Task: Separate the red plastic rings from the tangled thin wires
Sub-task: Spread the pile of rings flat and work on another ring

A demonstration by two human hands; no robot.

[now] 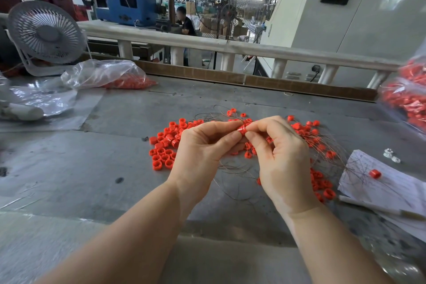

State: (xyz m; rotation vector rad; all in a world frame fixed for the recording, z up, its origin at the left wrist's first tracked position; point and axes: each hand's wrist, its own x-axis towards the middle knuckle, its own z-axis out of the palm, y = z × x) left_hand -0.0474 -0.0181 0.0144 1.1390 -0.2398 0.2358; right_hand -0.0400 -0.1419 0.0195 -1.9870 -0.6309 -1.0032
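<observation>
One red ring (241, 131), at frame centre, is pinched between the fingertips of the left hand (202, 145) and right hand (280, 152). Thin wires (235, 168) trail downward and rightward; freed rings (164, 145) lie left.

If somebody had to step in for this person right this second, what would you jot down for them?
Left hand and right hand: both raised over the table, fingers pinching one red ring between them; whether a wire is still in it cannot be told.
Loose rings: piled on the table left of the hands, apparently wire-free.
Tangled wires: spread under and right of the hands, many rings still among them. One ring lies on the paper at right.
Done: part of the batch. Left: free the held ring, then work through the tangle.
</observation>
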